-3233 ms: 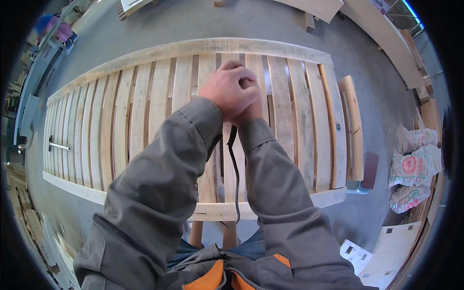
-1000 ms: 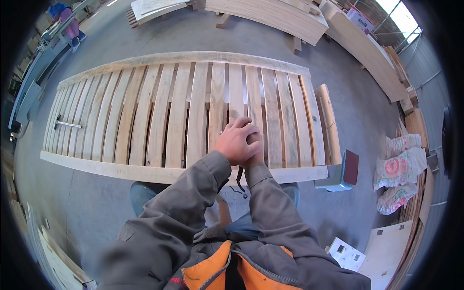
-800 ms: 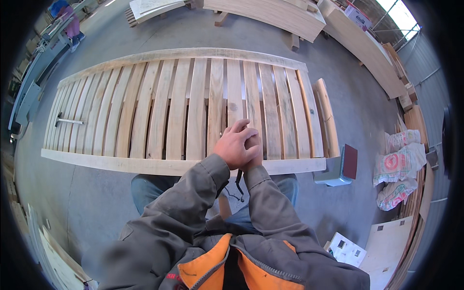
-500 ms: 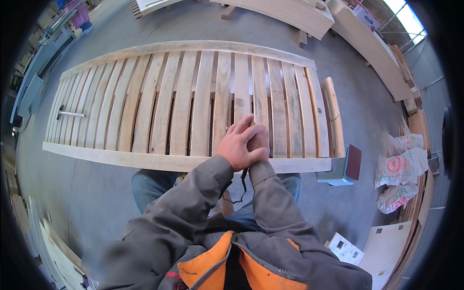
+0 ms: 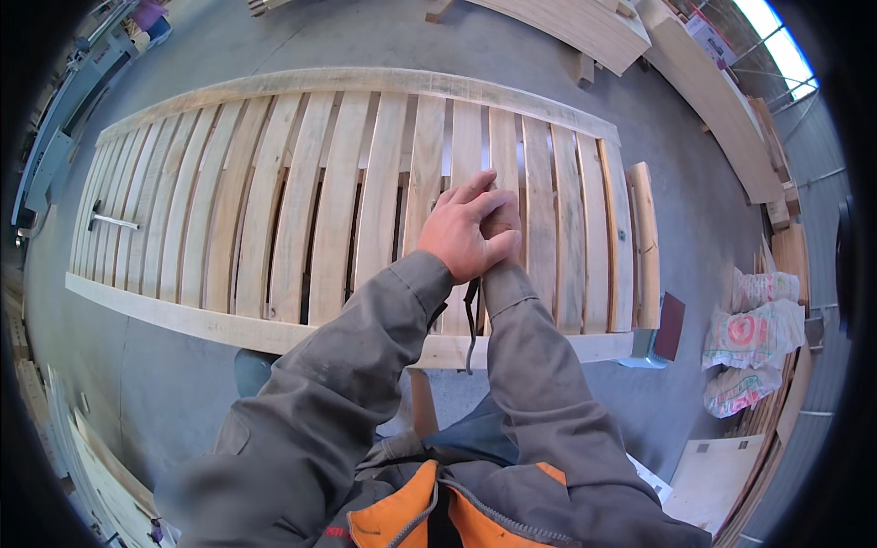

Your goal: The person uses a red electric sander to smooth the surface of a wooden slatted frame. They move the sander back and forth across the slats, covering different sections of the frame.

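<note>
A slatted wooden frame (image 5: 379,173), like a bed base, lies in front of me with pale boards running from near rail to far rail. Over its right half my two hands are stacked together. My left hand (image 5: 459,239) is closed, laid over the top of my right hand (image 5: 501,219), which is also closed and mostly covered. Whatever they grip is hidden beneath the fingers. A dark cord (image 5: 470,320) hangs from under my wrists across the near rail. On the slats at the far left lies a hammer (image 5: 117,221) with a metal handle.
Just right of the frame is a wooden post (image 5: 645,247), with a blue-grey box with a dark red side (image 5: 669,327) below it. White printed sacks (image 5: 755,336) are piled farther right. Long pale panels (image 5: 708,105) lie at the back right, and a grey machine (image 5: 73,114) stands back left.
My stacked hands have moved away from me across the slats and a little to the right, with both arms stretched farther. The hammer lies on the same slats.
</note>
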The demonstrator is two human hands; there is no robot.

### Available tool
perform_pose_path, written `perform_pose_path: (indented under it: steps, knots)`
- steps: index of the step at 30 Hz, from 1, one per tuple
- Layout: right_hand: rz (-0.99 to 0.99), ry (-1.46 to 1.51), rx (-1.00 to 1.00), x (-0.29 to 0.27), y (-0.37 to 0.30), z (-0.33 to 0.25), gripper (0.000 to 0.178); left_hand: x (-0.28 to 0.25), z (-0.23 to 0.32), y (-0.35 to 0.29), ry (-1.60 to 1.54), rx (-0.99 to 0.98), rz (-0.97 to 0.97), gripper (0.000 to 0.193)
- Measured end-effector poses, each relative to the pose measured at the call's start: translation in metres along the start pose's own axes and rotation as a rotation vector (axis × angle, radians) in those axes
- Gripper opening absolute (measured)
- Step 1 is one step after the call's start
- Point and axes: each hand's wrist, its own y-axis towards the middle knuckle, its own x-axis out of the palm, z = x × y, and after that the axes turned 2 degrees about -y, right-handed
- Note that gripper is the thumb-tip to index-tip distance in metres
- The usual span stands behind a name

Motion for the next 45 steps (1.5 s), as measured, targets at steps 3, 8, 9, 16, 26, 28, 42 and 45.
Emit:
perform_pose_path:
  steps: [3, 8, 9, 16, 26, 28, 42, 45]
  knots:
    - [0.005, 0.045, -0.003, 0.007, 0.028, 0.01, 0.022, -0.002, -0.008, 0.022, -0.009, 0.024, 0.029, 0.061]
    - [0.007, 0.13, -0.006, 0.019, 0.076, 0.027, 0.02, -0.01, -0.021, 0.062, -0.041, 0.002, 0.038, 0.058]
    - [0.006, 0.146, -0.001, 0.02, 0.085, 0.031, 0.02, -0.011, -0.022, 0.072, -0.061, 0.0, 0.036, 0.056]
    - [-0.042, 0.457, 0.092, 0.024, 0.144, 0.051, 0.016, -0.016, -0.039, 0.126, -0.084, 0.018, 0.038, 0.055]
    - [-0.015, 0.01, -0.087, 0.025, 0.206, 0.06, 0.018, -0.025, -0.056, 0.187, -0.136, -0.001, 0.023, 0.057]
    - [0.0, -0.132, -0.156, 0.025, 0.219, 0.065, 0.021, -0.025, -0.061, 0.199, -0.151, 0.005, 0.026, 0.057]
    - [-0.157, -0.506, -0.153, 0.024, 0.256, 0.04, 0.057, -0.031, -0.08, 0.246, -0.101, 0.034, 0.077, 0.049]
    - [-0.049, -0.465, -0.264, 0.019, 0.255, 0.052, 0.048, -0.027, -0.071, 0.244, -0.056, 0.051, 0.08, 0.049]
